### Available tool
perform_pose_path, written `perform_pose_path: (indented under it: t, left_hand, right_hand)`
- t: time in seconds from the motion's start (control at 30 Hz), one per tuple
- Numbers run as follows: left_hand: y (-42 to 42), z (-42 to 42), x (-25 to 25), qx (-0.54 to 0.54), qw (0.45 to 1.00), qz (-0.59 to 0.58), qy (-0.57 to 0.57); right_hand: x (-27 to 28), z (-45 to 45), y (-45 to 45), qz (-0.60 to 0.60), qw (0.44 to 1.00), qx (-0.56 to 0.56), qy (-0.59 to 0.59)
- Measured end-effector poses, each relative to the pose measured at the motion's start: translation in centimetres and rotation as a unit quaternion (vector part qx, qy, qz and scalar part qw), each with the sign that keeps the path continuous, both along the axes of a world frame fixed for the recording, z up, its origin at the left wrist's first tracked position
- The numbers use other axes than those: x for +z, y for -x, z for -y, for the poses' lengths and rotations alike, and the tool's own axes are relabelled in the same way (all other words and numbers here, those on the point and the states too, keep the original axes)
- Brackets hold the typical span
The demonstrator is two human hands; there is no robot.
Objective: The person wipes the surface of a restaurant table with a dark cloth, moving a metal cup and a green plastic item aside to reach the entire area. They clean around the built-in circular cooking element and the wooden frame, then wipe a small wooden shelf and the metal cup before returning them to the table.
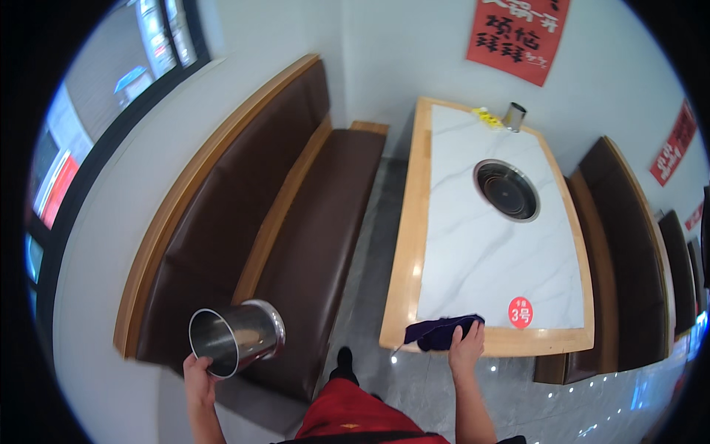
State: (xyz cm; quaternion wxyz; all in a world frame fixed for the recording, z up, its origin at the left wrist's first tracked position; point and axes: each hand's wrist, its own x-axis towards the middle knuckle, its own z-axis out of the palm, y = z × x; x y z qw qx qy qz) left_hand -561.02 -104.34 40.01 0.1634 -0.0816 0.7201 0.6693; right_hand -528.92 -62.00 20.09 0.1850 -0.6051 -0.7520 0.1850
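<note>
My left hand [201, 377] grips the rim of a shiny stainless-steel bucket [252, 333], tilted on its side over the near end of the left bench. Under my right hand [467, 347] is a dark purple cloth [441, 332], at the near edge of the table [499, 272] with its white marble-look top and wooden border. A round cooktop [506, 190] is sunk into the tabletop. Near the far edge stand a metal cup [515, 117] and a small yellow item [487, 118], unclear in kind. A red round sticker [521, 312] with writing lies right of the cloth.
A brown padded bench [327, 205] runs along the left wall beside a window. Another brown bench [627, 238] borders the table's right side, with more seat backs beyond. Red posters [516, 39] hang on the wall. The floor [410, 383] is grey tile.
</note>
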Motion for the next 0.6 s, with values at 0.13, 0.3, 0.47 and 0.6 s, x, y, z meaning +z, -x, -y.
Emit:
perform_pose_path:
  t: [0.13, 0.3, 0.47, 0.6]
  left_hand:
    - [9.1, -13.4, -4.1, -0.117, 0.992, 0.027, 0.028]
    - [17.1, -35.3, -6.9, -0.301, 0.952, -0.009, 0.062]
    - [12.2, -55.5, -10.6, -0.569, 0.816, -0.065, 0.076]
    - [-2.5, -61.9, -9.9, -0.753, 0.649, -0.105, 0.028]
  right_hand:
    - [-11.0, -3.8, 3.2, 0.008, 0.994, -0.104, 0.015]
    - [-11.8, -11.0, 5.6, 0.044, 0.98, -0.182, -0.068]
    - [-10.4, -9.7, 7.2, 0.134, 0.959, -0.245, -0.048]
    - [-3.4, -6.9, 6.9, -0.229, 0.927, -0.277, -0.108]
